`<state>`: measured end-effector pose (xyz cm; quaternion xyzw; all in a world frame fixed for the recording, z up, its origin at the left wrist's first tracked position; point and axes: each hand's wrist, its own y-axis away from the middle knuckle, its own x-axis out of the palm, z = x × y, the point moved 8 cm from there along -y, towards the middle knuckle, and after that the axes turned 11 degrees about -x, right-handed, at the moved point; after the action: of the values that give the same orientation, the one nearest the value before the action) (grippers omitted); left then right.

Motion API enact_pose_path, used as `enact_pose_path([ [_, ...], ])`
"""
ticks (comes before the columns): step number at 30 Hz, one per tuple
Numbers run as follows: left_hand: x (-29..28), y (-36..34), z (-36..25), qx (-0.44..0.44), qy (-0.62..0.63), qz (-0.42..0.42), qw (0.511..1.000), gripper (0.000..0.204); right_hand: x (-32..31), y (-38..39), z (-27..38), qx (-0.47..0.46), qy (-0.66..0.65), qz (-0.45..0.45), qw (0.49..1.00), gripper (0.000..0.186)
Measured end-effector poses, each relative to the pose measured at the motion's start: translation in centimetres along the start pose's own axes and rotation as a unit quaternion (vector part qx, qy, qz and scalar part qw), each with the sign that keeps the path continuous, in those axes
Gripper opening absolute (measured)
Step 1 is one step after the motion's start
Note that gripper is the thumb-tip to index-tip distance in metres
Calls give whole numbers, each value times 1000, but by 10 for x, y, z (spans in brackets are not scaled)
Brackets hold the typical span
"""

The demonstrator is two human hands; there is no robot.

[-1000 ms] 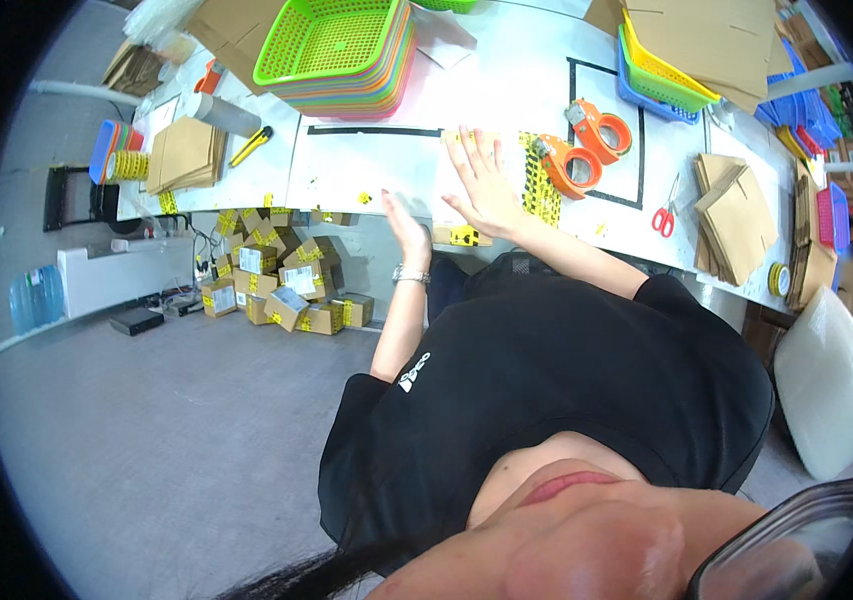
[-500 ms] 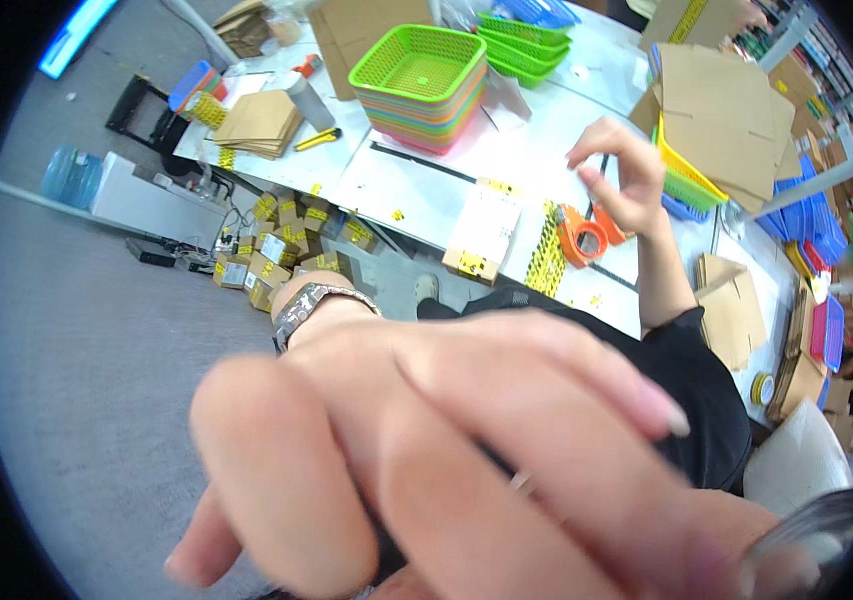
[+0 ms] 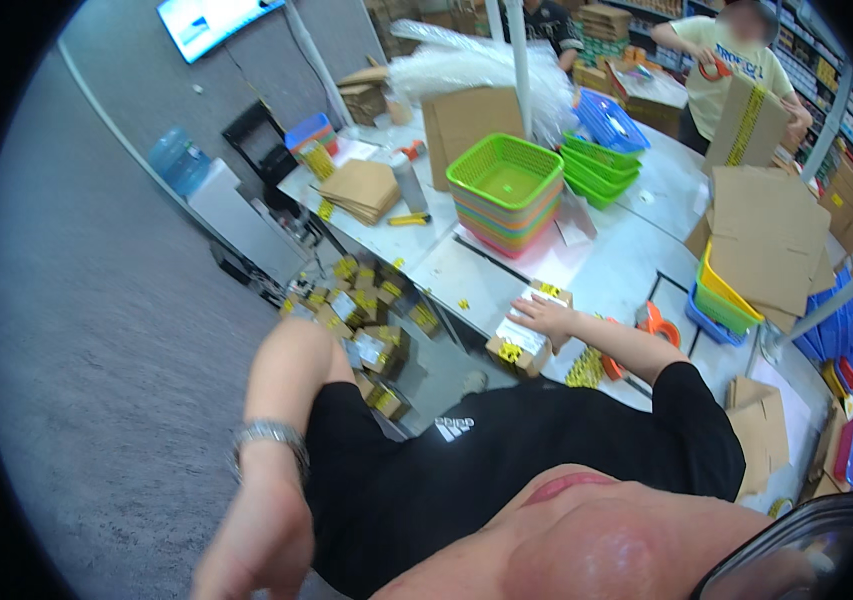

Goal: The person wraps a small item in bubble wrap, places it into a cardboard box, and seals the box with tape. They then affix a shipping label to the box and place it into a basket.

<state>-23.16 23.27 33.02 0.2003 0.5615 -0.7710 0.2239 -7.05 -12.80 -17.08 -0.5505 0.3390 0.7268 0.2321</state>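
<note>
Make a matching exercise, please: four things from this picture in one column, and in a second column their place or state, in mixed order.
Things:
1. right hand
2. left hand
3. green basket
4. yellow utility knife

Places or states:
A. on top of a stack of coloured baskets
B. lying flat on a small cardboard box
C. lying on the table beside a stack of flat cardboard
D. raised off the table, a watch on its wrist

Pairs: 1-B, 2-D, 3-A, 4-C

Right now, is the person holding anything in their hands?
The right hand lies flat on top of a small cardboard box on the table, pressing rather than gripping it. The left hand is raised and looks empty.
</note>
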Motion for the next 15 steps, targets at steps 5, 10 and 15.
enact_pose_path([
  [5,-1,39,-21,129,-366,-130,912,41,-32,-22,-17,13,18,34,999,127],
  [10,-103,282,73,-660,-395,-303,563,59,-156,-10,1,-24,128,-165,978,120],
  [15,-61,430,109,-881,-86,-256,388,96,-309,47,66,-85,224,-278,930,102],
])
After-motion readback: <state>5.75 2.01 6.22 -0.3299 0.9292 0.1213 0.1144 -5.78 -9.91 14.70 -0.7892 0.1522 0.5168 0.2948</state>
